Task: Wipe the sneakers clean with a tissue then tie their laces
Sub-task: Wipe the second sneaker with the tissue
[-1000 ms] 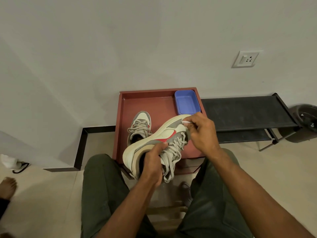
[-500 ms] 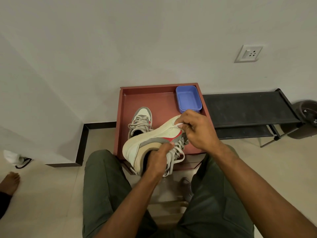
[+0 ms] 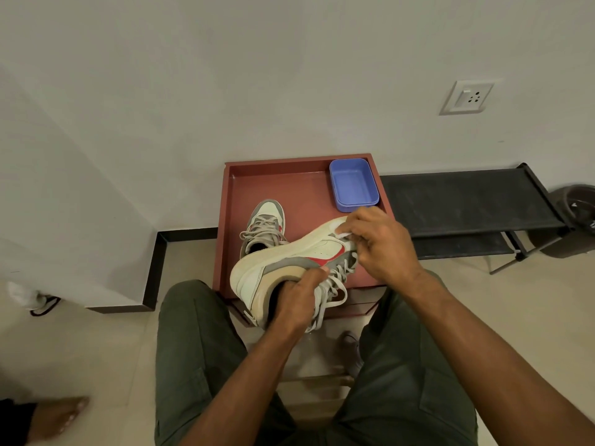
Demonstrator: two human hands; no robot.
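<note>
A white sneaker [image 3: 283,262] with grey and red panels lies tilted on its side above my lap and the tray's near edge. My left hand [image 3: 297,299] grips it at the collar, fingers inside the opening. My right hand [image 3: 380,244] pinches a small white tissue [image 3: 342,234] against the sneaker's toe side. Its grey laces [image 3: 335,284] hang loose below my hands. The second sneaker [image 3: 263,227] stands upright in the red tray [image 3: 235,201], laces untied.
A blue plastic box [image 3: 353,185] sits in the tray's far right corner. A black low rack [image 3: 463,201] stands to the right by the wall, a dark bin [image 3: 576,217] beyond it. Another person's bare foot [image 3: 61,415] is at the lower left.
My right hand has slid with the tissue along the sneaker's side toward the toe. The sneaker has rolled slightly, showing more of its white side. My left hand keeps its grip.
</note>
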